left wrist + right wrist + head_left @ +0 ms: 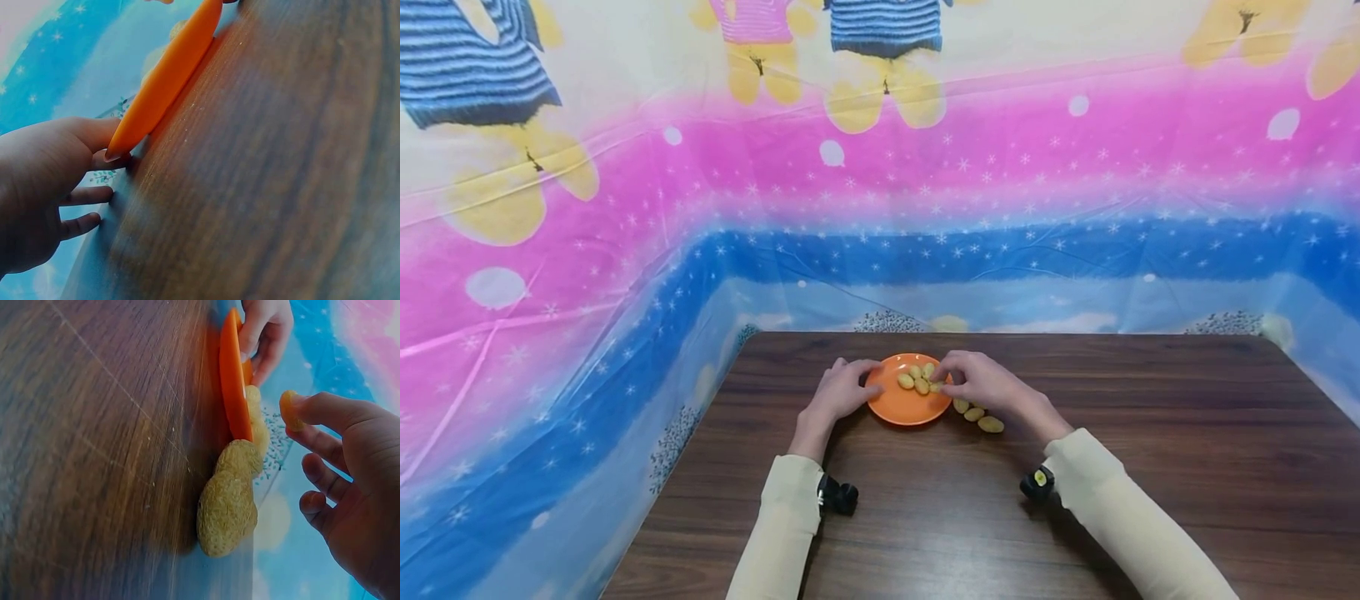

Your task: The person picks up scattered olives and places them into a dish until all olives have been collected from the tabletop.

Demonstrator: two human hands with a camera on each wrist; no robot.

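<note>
My left hand (841, 390) grips the left rim of a round orange plate (908, 409) with thumb and fingers. In the left wrist view, the thumb and a finger of that hand meet the edge of the plate (165, 81). Over the plate's right side, my right hand (988, 383) pinches a small yellow potato (289, 412) between thumb and forefinger, as the right wrist view shows. Several small potatoes (921, 386) lie grouped on the plate. Beside its right edge, more potatoes (991, 425) sit in a slanting row on the table, partly under the right hand.
A dark wood-grain table (925, 517) bears everything, with the plate near its far edge. Behind and at the left hangs a printed cloth (985, 167) in pink and blue. Each wrist wears a small black camera (838, 496).
</note>
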